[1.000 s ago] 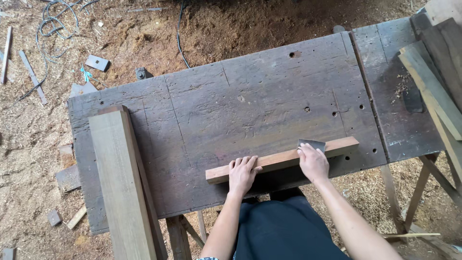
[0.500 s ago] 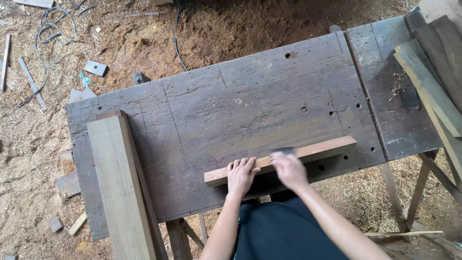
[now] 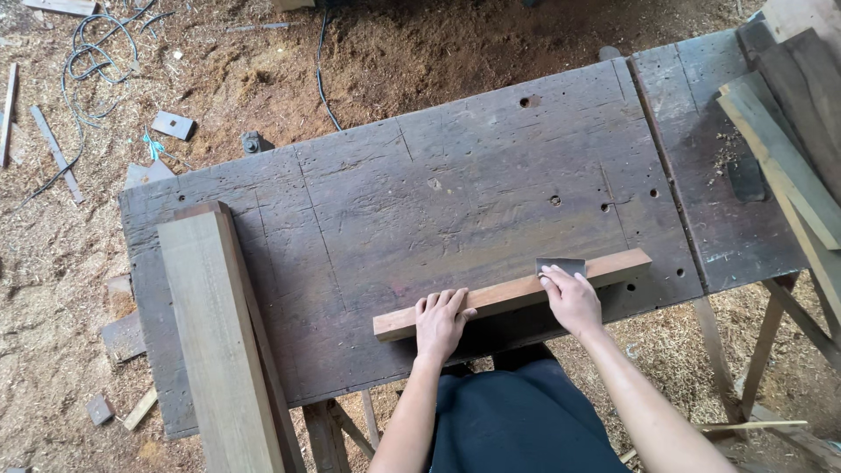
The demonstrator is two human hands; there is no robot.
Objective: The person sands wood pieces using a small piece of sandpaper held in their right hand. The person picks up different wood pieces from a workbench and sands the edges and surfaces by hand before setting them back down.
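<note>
The wood strip (image 3: 512,293) lies flat near the front edge of the workbench (image 3: 368,228); the left hand (image 3: 441,322) presses it down w/ fingers spread and open, and the right hand (image 3: 574,300) pinches a small grey sanding sheet (image 3: 561,265) against the strip's top, right of the left hand. To rub well, I think the left hand must hold firmly and strokes should follow the strip's length. A thick pale beam (image 3: 219,342) lies on the bench far left of the strip, slanted planks (image 3: 788,158) far right, so nothing blocks.
</note>
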